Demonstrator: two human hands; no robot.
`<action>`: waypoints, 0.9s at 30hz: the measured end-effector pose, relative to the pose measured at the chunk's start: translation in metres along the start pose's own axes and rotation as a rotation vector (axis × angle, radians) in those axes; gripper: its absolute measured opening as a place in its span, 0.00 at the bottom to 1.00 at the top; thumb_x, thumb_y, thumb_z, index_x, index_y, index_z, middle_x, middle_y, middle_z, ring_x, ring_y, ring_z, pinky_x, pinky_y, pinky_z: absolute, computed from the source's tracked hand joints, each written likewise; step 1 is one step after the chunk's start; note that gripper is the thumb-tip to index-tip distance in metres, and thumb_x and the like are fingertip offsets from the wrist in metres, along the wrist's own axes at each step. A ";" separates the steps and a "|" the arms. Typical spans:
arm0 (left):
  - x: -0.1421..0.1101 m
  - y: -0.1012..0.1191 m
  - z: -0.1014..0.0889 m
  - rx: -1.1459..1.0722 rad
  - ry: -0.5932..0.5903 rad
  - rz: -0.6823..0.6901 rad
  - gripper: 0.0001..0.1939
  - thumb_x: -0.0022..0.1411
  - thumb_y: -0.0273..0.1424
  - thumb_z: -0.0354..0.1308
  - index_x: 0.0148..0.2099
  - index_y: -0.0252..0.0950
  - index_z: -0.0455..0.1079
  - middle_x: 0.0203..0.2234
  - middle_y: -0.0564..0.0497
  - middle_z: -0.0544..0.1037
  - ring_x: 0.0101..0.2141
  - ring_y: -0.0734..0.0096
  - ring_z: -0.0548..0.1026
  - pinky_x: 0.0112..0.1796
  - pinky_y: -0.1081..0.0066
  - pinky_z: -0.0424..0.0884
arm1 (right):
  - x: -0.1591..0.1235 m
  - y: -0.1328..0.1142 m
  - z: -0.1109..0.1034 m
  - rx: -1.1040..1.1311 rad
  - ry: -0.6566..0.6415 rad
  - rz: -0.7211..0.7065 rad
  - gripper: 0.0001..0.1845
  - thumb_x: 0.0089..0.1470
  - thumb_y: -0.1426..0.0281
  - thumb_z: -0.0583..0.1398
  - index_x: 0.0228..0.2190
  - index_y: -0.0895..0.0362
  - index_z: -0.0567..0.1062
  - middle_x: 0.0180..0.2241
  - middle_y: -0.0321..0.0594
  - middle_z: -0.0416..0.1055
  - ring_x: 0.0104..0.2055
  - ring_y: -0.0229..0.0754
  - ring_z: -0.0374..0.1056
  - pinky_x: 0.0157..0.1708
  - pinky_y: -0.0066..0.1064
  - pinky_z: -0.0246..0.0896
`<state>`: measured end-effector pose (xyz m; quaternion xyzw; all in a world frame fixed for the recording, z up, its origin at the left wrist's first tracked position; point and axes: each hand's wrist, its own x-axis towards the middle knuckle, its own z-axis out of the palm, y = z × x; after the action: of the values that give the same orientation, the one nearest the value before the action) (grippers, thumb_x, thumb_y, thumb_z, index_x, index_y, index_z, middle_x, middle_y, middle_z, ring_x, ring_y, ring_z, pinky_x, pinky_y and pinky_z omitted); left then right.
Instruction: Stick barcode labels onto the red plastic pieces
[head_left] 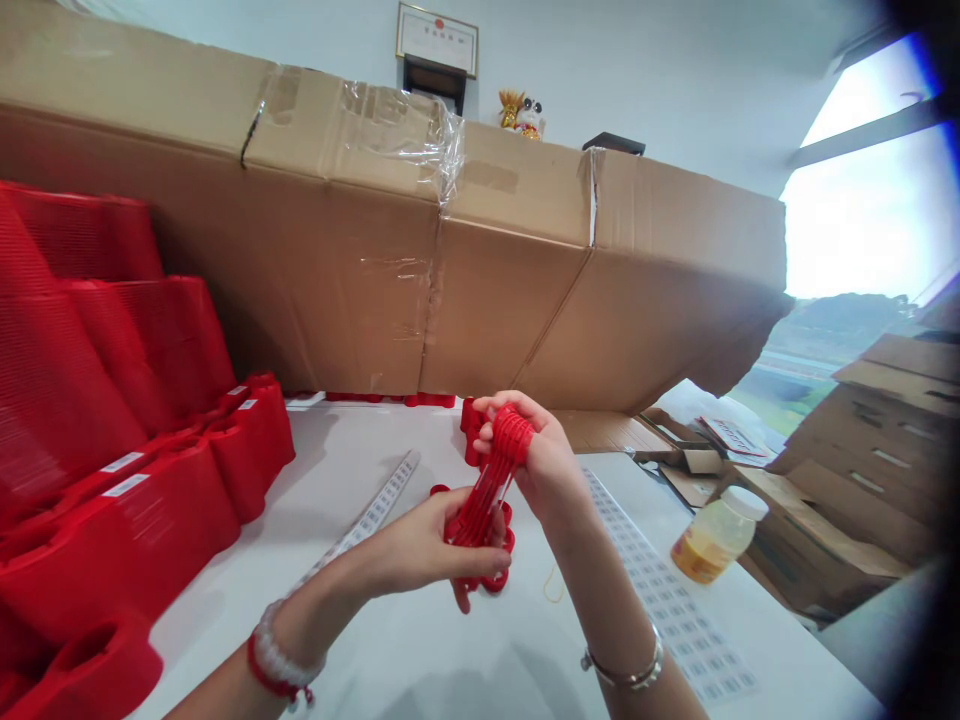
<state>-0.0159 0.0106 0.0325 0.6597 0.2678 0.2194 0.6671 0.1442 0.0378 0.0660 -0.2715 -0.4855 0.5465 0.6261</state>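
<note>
My hands hold a red ribbed plastic item [484, 500], its strands bunched together, above the white table [225, 640]. My right hand [536, 450] is closed around its top, where the strands gather. My left hand [427, 545] wraps its middle from the near side, and red loops hang below the fingers. A long strip of barcode labels [367, 520] lies just beyond my left hand, and a wider label sheet [667, 600] lies to the right of my right forearm. A thin yellow string [553, 585] rests on the table between my forearms.
Stacked red ribbed items [127, 400] rise along the table's left side, with small white labels on some. A large taped cardboard carton [375, 240] stands behind the table. A plastic bottle of yellow liquid [720, 535] and open cardboard boxes [847, 470] are at the right.
</note>
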 end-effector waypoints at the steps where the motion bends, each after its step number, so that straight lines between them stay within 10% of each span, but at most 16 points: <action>1: -0.001 0.001 0.000 -0.004 0.019 -0.002 0.20 0.58 0.41 0.70 0.42 0.37 0.65 0.36 0.47 0.77 0.38 0.59 0.81 0.29 0.68 0.75 | 0.000 -0.003 -0.003 -0.054 0.009 -0.079 0.05 0.49 0.75 0.68 0.29 0.55 0.77 0.41 0.38 0.78 0.29 0.34 0.74 0.34 0.31 0.77; 10: -0.026 0.035 0.004 0.142 0.297 0.054 0.15 0.60 0.33 0.66 0.44 0.40 0.64 0.31 0.58 0.72 0.28 0.74 0.72 0.20 0.76 0.72 | -0.010 -0.032 -0.025 -0.577 -0.209 -0.559 0.14 0.53 0.84 0.61 0.23 0.56 0.70 0.39 0.34 0.70 0.29 0.33 0.72 0.30 0.29 0.69; 18: -0.049 0.056 0.010 0.409 0.333 0.032 0.02 0.68 0.32 0.59 0.41 0.40 0.72 0.23 0.59 0.70 0.24 0.78 0.63 0.25 0.80 0.65 | -0.015 -0.027 -0.017 -0.723 -0.095 -0.808 0.15 0.57 0.84 0.58 0.24 0.55 0.70 0.38 0.34 0.67 0.33 0.34 0.69 0.30 0.30 0.64; 27: -0.058 0.057 0.005 0.586 0.407 0.286 0.05 0.70 0.32 0.59 0.45 0.45 0.77 0.39 0.55 0.80 0.37 0.74 0.78 0.36 0.78 0.73 | -0.014 -0.022 -0.019 -0.784 -0.034 -0.982 0.17 0.62 0.82 0.60 0.24 0.54 0.76 0.40 0.34 0.66 0.25 0.30 0.66 0.25 0.33 0.62</action>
<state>-0.0528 -0.0287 0.0931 0.7961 0.3514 0.3509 0.3459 0.1714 0.0230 0.0735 -0.2176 -0.7277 -0.0192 0.6502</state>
